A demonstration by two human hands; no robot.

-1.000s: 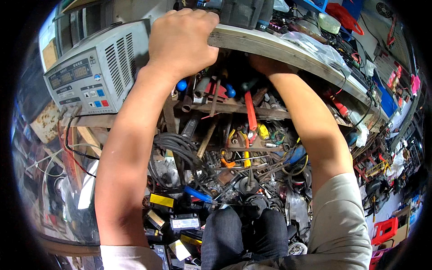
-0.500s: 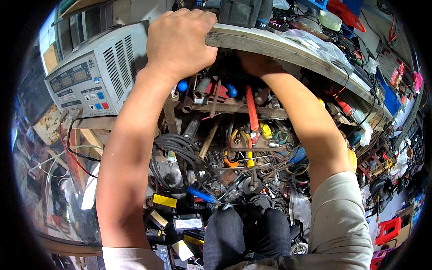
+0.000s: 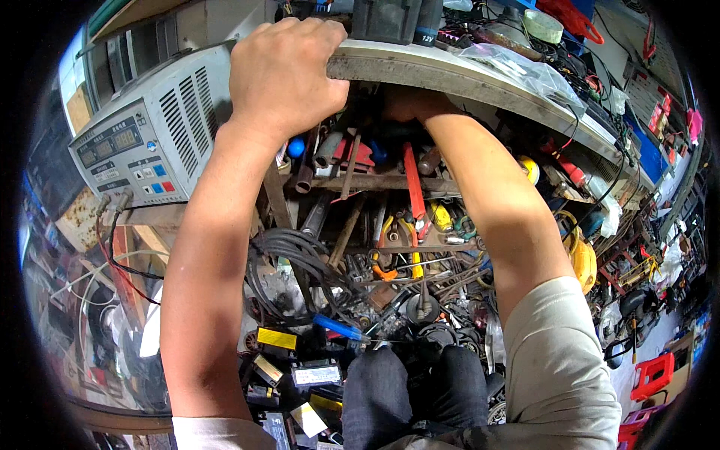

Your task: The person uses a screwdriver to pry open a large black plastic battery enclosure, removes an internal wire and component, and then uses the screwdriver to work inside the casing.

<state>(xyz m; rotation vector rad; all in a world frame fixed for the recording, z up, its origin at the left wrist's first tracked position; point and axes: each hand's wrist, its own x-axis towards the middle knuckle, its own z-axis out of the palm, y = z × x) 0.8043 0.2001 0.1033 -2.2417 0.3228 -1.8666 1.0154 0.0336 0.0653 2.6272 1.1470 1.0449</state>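
Bench edge (image 3: 390,69) spans above everything; grey power unit (image 3: 146,131) off to my left; tool shelf (image 3: 375,183) underneath; coiled black cable (image 3: 289,249) lower left; my left grip (image 3: 287,75) is curled at the bench edge, fingertips hidden, can't tell if it has hold of it; my right grip (image 3: 405,105) is under the bench in shadow, can't tell how far open or what's in it; red bar (image 3: 413,180) lies just below right grip, across the shelf front, long axis running from there down toward me; right is nearer; blue knob (image 3: 296,146) sits below left wrist
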